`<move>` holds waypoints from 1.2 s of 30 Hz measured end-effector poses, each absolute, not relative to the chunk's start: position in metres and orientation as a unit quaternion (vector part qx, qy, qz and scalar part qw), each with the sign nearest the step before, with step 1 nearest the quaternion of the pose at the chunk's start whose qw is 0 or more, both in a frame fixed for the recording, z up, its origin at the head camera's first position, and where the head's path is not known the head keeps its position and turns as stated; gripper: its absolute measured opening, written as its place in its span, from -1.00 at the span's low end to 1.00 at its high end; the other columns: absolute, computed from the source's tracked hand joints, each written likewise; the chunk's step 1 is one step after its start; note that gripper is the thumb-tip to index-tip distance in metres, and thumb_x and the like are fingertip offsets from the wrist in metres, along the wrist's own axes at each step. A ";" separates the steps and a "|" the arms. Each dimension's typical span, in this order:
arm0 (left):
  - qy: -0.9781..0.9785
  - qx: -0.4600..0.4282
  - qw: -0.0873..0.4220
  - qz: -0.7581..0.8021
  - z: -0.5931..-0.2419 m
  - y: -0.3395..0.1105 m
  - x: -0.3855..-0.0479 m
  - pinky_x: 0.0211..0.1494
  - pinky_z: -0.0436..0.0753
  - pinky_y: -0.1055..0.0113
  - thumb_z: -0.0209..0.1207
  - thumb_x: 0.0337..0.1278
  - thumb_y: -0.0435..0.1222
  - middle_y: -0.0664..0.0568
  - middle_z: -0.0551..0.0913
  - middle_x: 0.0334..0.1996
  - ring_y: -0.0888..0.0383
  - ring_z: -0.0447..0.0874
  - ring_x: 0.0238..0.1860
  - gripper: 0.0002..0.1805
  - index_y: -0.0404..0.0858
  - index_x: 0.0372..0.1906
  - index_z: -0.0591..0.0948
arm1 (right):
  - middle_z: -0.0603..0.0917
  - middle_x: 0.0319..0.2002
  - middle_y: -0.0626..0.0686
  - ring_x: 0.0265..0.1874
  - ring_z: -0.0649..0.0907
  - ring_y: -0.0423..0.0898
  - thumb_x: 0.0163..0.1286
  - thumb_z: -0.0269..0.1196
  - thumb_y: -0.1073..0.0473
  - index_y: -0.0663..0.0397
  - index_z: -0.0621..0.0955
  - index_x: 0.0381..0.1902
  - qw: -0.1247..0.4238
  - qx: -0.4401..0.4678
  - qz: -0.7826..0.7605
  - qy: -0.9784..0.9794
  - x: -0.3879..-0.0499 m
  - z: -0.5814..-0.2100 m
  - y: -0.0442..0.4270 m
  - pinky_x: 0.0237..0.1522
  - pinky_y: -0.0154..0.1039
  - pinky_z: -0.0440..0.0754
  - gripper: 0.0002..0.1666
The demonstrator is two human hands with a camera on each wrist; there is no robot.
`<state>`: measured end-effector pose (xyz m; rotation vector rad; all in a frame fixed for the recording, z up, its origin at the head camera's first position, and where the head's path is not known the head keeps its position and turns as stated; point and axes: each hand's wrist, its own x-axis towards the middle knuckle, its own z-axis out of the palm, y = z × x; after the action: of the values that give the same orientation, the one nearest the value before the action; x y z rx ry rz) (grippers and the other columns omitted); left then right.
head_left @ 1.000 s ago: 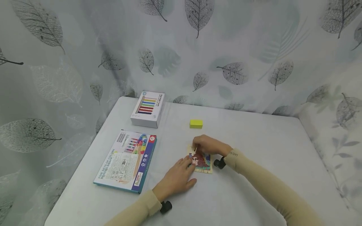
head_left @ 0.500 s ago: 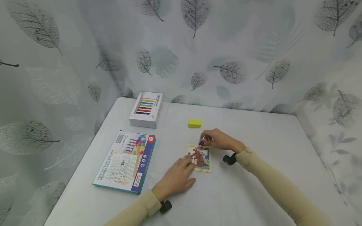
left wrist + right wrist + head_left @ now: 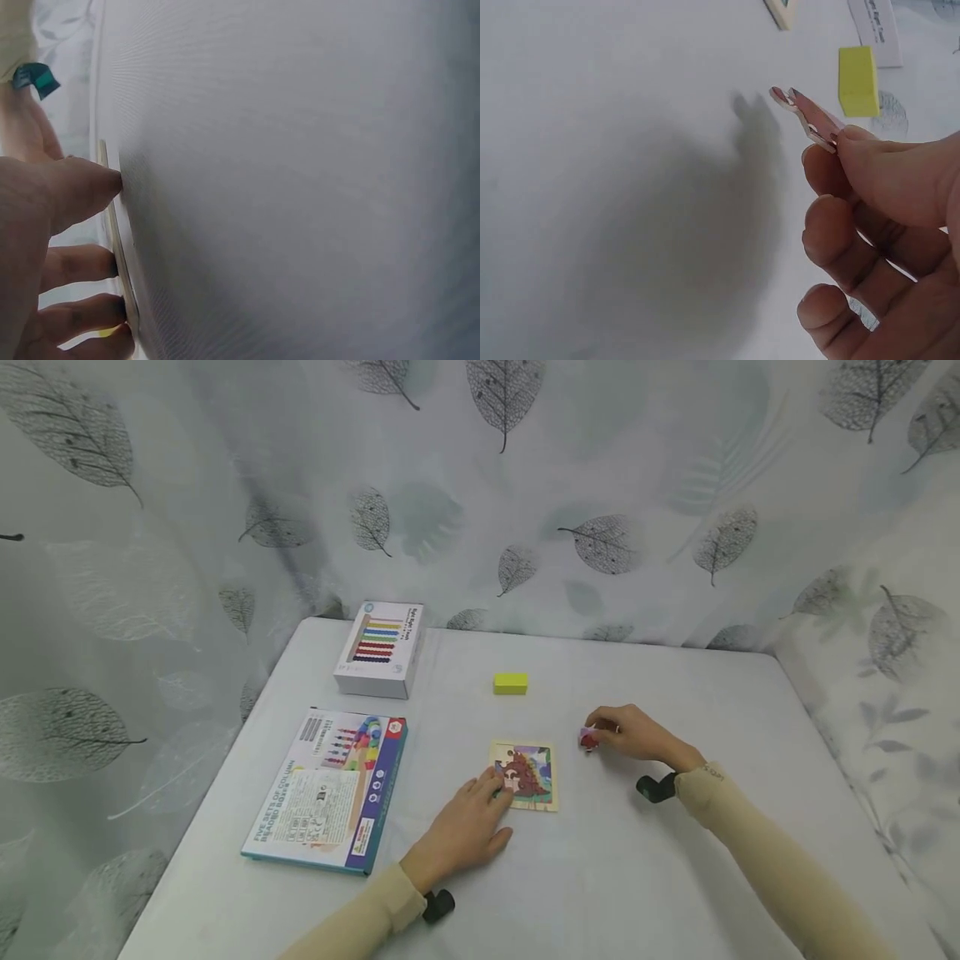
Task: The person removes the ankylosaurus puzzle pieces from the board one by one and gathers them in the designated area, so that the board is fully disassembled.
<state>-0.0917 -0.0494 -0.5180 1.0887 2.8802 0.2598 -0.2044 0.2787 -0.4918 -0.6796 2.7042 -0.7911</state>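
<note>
A small jigsaw puzzle with a reddish-brown dinosaur picture and a pale wooden frame lies on the table. At its left edge rests my left hand, fingers spread; in the left wrist view its fingertips touch the thin board. To the right of the board, my right hand pinches a red and purple puzzle piece between thumb and forefinger. The right wrist view shows that puzzle piece tilted and held above the table, with the other fingers loosely curled. The board's upper left shows a pale gap.
A yellow block sits beyond the puzzle. On the left lie a flat beaded-toy box and, behind it, a white box with colored bead rows pictured. A leaf-patterned curtain hangs at the table's back edge.
My right hand has lifted the puzzle piece off the board and carried it to the right. The left hand has stayed at the board's left edge. The head view has shifted slightly.
</note>
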 end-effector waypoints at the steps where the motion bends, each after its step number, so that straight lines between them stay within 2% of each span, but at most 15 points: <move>1: 0.932 0.351 0.026 0.083 -0.518 -0.050 -0.092 0.50 0.46 0.03 0.18 0.33 0.00 -0.13 0.49 0.36 -0.11 0.35 0.50 -0.46 -0.20 0.28 0.52 | 0.79 -0.26 -0.04 -0.28 0.65 -0.22 0.44 0.25 0.22 0.08 0.68 -0.05 0.121 -0.230 -0.270 0.927 -0.204 -0.492 0.281 -0.17 -0.25 0.61 -0.83; 9: 0.936 0.339 0.027 0.089 -0.517 -0.053 -0.092 0.52 0.43 0.04 0.17 0.33 0.03 -0.15 0.47 0.39 -0.11 0.34 0.51 -0.41 -0.20 0.33 0.50 | 0.80 -0.22 -0.01 -0.22 0.68 -0.20 0.43 0.24 0.25 0.12 0.67 -0.09 0.134 -0.227 -0.281 0.923 -0.205 -0.497 0.290 -0.14 -0.28 0.62 -0.85; 17: 0.938 0.334 0.018 0.095 -0.517 -0.054 -0.091 0.50 0.46 0.03 0.17 0.34 0.03 -0.17 0.46 0.41 -0.11 0.34 0.51 -0.40 -0.21 0.34 0.51 | 0.73 -0.29 -0.02 -0.33 0.56 -0.19 0.40 0.29 0.22 0.10 0.69 -0.15 0.126 -0.215 -0.267 0.931 -0.207 -0.500 0.286 -0.24 -0.32 0.54 -0.88; 22: 0.936 0.338 0.016 0.100 -0.518 -0.054 -0.091 0.50 0.46 0.02 0.18 0.33 0.02 -0.17 0.46 0.41 -0.12 0.34 0.51 -0.41 -0.21 0.32 0.51 | 0.72 -0.31 0.01 -0.33 0.56 -0.17 0.37 0.31 0.25 0.16 0.70 -0.16 0.119 -0.212 -0.265 0.933 -0.206 -0.502 0.284 -0.25 -0.31 0.54 -0.87; 30: 0.933 0.345 0.022 0.098 -0.519 -0.053 -0.090 0.50 0.46 0.03 0.18 0.33 0.02 -0.17 0.45 0.42 -0.11 0.33 0.51 -0.41 -0.21 0.33 0.51 | 0.71 -0.34 0.02 -0.35 0.55 -0.17 0.36 0.30 0.27 0.15 0.69 -0.24 0.118 -0.201 -0.248 0.940 -0.201 -0.507 0.287 -0.26 -0.28 0.57 -0.94; 36: 0.933 0.345 0.027 0.102 -0.521 -0.051 -0.090 0.51 0.44 0.03 0.17 0.34 0.02 -0.17 0.44 0.43 -0.11 0.32 0.52 -0.40 -0.21 0.34 0.50 | 0.70 -0.32 0.01 -0.35 0.56 -0.18 0.39 0.29 0.24 0.15 0.68 -0.19 0.113 -0.195 -0.239 0.944 -0.201 -0.505 0.289 -0.27 -0.29 0.57 -0.90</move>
<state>-0.0904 -0.0513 -0.5212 1.0656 2.8812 0.3158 -0.2007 0.2887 -0.5052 -0.5713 2.7700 -0.7025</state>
